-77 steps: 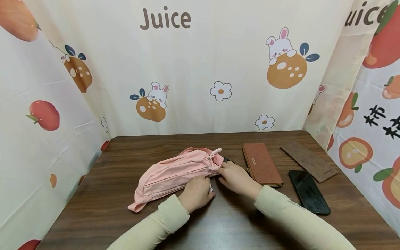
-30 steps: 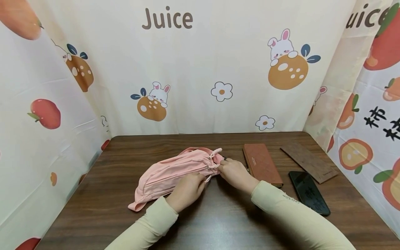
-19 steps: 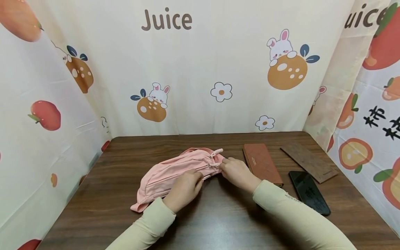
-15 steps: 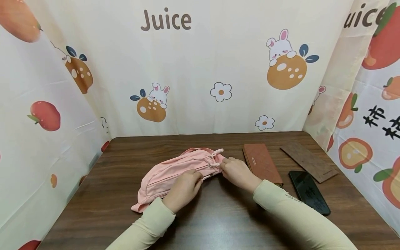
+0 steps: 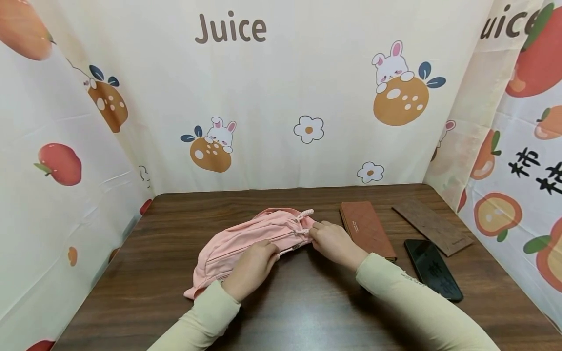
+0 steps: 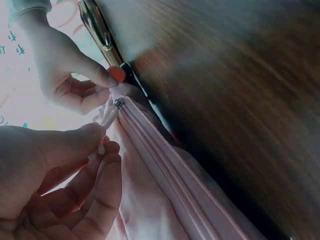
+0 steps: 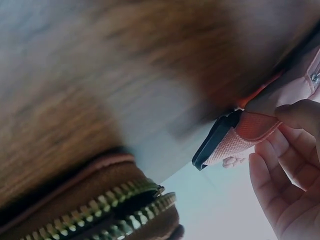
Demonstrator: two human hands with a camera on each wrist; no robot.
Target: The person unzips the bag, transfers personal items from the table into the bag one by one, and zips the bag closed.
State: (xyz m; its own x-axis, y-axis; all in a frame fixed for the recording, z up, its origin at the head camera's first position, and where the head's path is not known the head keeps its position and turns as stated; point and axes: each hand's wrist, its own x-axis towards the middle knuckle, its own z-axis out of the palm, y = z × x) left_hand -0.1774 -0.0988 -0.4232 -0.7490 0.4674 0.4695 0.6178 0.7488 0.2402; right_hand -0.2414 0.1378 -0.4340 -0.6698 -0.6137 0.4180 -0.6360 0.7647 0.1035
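Note:
A pink fabric waist bag (image 5: 246, 243) lies on the table with its long side facing me. My left hand (image 5: 252, 270) pinches a pale cord zipper pull (image 6: 106, 122) between thumb and fingers, at the bag's near edge. The cord stretches from those fingers to a small metal slider (image 6: 118, 103) close to the bag's right end. At that end my right hand (image 5: 335, 243) pinches the fabric between thumb and fingers. Beside the right fingers, a black buckle (image 7: 217, 137) sits on a pink strap. Other corded pulls (image 5: 304, 214) stick up from the bag's top.
A reddish-brown long wallet (image 5: 368, 229) with a brass zipper lies just right of my right hand. Farther right are a flat dark-brown slim piece (image 5: 432, 226) and a black phone (image 5: 432, 268). A printed curtain (image 5: 272, 87) hangs behind the wooden table (image 5: 303, 312).
My left hand has moved left along the bag's near edge, and the cord now shows stretched between its fingers and the bag. My right hand has stayed at the bag's right end.

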